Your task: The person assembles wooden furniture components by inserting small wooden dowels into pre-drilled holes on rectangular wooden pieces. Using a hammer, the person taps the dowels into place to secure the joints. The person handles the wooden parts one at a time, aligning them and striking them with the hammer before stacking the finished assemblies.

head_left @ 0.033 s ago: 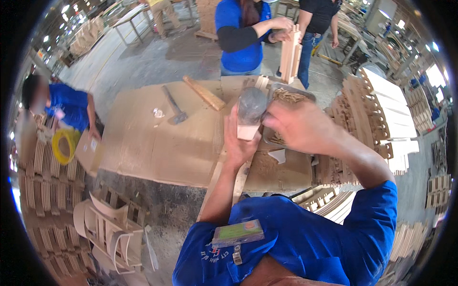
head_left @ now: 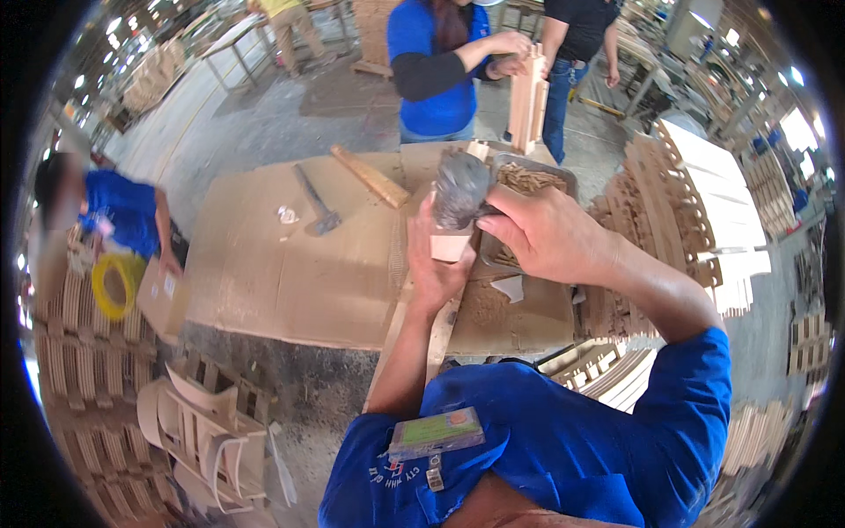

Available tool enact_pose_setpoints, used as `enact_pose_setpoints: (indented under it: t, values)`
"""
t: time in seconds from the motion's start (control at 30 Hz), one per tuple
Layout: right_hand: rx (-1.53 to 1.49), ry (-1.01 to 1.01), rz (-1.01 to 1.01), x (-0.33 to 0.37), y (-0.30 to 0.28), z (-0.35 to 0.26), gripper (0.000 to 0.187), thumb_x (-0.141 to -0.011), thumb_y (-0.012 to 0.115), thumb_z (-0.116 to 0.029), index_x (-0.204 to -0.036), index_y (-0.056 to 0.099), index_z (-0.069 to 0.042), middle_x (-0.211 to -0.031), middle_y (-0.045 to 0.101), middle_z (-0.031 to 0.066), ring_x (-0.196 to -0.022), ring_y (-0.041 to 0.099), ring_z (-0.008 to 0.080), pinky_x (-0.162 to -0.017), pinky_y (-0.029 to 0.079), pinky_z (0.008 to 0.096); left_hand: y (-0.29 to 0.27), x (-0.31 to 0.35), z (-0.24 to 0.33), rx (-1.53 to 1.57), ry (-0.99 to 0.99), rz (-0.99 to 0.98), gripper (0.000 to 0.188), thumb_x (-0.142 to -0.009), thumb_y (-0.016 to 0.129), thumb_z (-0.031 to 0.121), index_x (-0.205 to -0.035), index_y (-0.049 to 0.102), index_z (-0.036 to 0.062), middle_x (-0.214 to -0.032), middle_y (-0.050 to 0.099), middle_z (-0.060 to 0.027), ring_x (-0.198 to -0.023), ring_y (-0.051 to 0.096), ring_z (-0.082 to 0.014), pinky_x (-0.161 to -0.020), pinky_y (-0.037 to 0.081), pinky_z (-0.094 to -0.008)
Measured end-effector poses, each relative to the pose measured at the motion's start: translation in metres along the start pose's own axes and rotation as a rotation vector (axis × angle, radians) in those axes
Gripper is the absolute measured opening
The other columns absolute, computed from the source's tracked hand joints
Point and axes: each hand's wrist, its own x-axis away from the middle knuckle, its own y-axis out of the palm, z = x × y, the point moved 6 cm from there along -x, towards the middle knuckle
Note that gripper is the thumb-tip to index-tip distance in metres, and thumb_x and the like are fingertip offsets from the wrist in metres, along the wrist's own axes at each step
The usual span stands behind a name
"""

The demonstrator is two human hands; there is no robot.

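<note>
Versus earlier frame: right hand (head_left: pixel 559 233), blurred then, shows sharp; dark grey tool (head_left: pixel 462 189) looks turned. Right hand grips tool's side, elbow bent outward. Left hand (head_left: pixel 437 280) clasps wooden piece (head_left: pixel 450 247), partly hidden behind tool, over worktop (head_left: pixel 282 273).

I am using two hands (head_left: pixel 556 239), one hammer (head_left: pixel 314 198) is lying on cardboard (head_left: pixel 290 282), and one dowel tray (head_left: pixel 572 187), one yellow ring (head_left: pixel 130 280) and at least four other people (head_left: pixel 436 101) are showing.
</note>
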Motion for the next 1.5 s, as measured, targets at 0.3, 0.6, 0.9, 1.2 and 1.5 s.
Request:
enact_pose_setpoints:
  t: [0.3,0.6,0.9,1.2,1.5]
  values:
    - [-0.224,0.118,0.087,0.027,0.014,0.015,0.028,-0.104,0.061,-0.027,-0.115,0.058,-0.002,-0.075,0.066,0.0281,-0.076,0.067,0.0507,-0.064,0.051,0.0596,0.009,0.013,-0.02,0.157,-0.103,0.022,0.079,-0.077,0.076,0.003,-0.148,0.043,-0.0017,-0.127,0.057,-0.0185,-0.115,0.06,-0.0309,-0.098,0.051,-0.042]
    - [-0.192,0.093,0.009,0.021,0.018,0.003,0.033,-0.105,0.059,-0.03,-0.122,0.055,-0.003,-0.072,0.065,0.0265,-0.073,0.066,0.0517,-0.066,0.049,0.0614,-0.005,0.014,-0.009,0.157,-0.179,0.013,0.045,-0.084,0.076,-0.001,-0.125,0.057,0.0006,-0.108,0.067,-0.0089,-0.09,0.067,-0.0163,-0.077,0.056,-0.0315]
    - [-0.185,0.06,0.022,0.015,0.019,0.0,0.031,-0.104,0.061,-0.028,-0.121,0.056,-0.003,-0.072,0.065,0.0265,-0.073,0.066,0.0519,-0.065,0.049,0.061,-0.009,0.011,0.0,0.192,-0.154,0.053,0.026,-0.087,0.076,0.003,-0.111,0.065,-0.0003,-0.097,0.069,-0.0059,-0.08,0.066,-0.0143,-0.072,0.055,-0.0317]
    - [-0.227,0.069,0.021,0.017,0.018,-0.003,0.03,-0.104,0.062,-0.028,-0.118,0.057,-0.002,-0.073,0.065,0.0269,-0.073,0.065,0.0521,-0.065,0.048,0.0597,-0.006,0.013,-0.003,0.238,-0.185,0.048,0.04,-0.089,0.074,0.003,-0.124,0.057,-0.0018,-0.108,0.067,-0.0082,-0.092,0.066,-0.0159,-0.08,0.056,-0.0315]
    - [-0.354,0.014,0.04,0.017,0.006,-0.008,0.026,-0.101,0.064,-0.018,-0.119,0.059,0.0,-0.075,0.064,0.0269,-0.075,0.065,0.0498,-0.064,0.05,0.0544,-0.006,0.016,-0.015,0.242,-0.248,0.033,0.045,-0.086,0.077,0.003,-0.126,0.056,-0.002,-0.114,0.069,-0.0114,-0.097,0.069,-0.0194,-0.085,0.057,-0.0341]
